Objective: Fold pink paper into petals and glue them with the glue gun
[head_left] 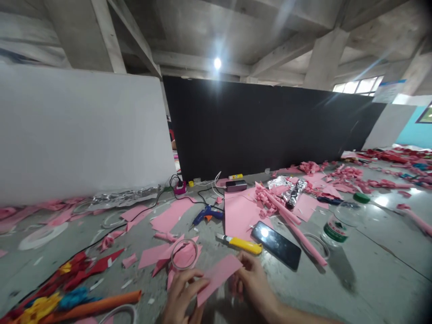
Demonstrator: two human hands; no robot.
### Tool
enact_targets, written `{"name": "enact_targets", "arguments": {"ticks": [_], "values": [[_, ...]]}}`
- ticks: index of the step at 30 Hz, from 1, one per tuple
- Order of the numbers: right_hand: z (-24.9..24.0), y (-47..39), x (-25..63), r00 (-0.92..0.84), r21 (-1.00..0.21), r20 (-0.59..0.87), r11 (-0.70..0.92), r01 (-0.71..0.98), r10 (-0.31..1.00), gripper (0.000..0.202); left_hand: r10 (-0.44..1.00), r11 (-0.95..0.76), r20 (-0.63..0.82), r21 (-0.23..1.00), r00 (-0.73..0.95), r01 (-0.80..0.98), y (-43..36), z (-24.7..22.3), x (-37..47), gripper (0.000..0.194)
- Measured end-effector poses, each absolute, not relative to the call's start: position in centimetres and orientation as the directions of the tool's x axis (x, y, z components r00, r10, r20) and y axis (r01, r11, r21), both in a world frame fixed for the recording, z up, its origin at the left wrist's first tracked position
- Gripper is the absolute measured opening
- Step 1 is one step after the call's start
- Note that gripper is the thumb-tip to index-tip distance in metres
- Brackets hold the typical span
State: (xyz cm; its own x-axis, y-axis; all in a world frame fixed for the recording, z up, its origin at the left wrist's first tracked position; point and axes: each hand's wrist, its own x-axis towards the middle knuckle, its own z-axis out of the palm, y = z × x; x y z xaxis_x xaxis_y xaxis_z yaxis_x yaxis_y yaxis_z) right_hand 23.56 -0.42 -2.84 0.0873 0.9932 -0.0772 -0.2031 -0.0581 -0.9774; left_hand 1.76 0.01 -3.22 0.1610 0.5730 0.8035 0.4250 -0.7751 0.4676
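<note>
A small pink paper strip (219,275) is held slanting between my two hands, low in the middle of the view. My left hand (184,294) pinches its lower left end, and my right hand (251,279) grips the upper right end between thumb and fingers. Just beyond the strip lies a yellow box cutter (245,245) with its blade out to the left. A roll of clear tape (173,257) rests on pink scraps near my left fingers. To the right of the cutter is a dark smartphone (276,245), face up.
A blue glue gun (207,215) lies behind the cutter, near black cables. On the right stands a clear bottle (337,227) with a green cap. Red, yellow and blue paper flowers (72,288) and an orange tube (101,306) lie front left. A black board (263,126) closes the back.
</note>
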Motion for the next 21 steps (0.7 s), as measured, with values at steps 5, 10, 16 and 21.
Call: {"name": "enact_targets", "arguments": {"ticks": [5, 10, 16, 21], "values": [[-2.3, -0.7, 24.0, -0.115, -0.956, 0.025, -0.009, -0.293, 0.993, 0.050, 0.455, -0.851, 0.813, 0.277, 0.363, 0.446, 0.6, -3.0, 1.4, 0.024], [-2.0, -0.7, 24.4, -0.290, -0.923, 0.046, -0.070, -0.378, 0.956, 0.055, 0.380, -0.879, 0.767, 0.126, 0.516, 0.460, 1.3, -3.4, 1.6, 0.028], [-2.4, -0.2, 24.4, -0.343, -0.911, 0.065, -0.085, -0.404, 0.937, 0.077, 0.318, -0.894, 0.760, 0.041, 0.567, 0.447, 1.3, -3.5, 2.5, 0.045], [-1.2, -0.6, 24.4, -0.392, -0.905, 0.078, -0.100, -0.414, 0.917, 0.079, 0.237, -0.895, 0.775, -0.060, 0.586, 0.442, 1.0, -2.5, 3.2, 0.042]]}}
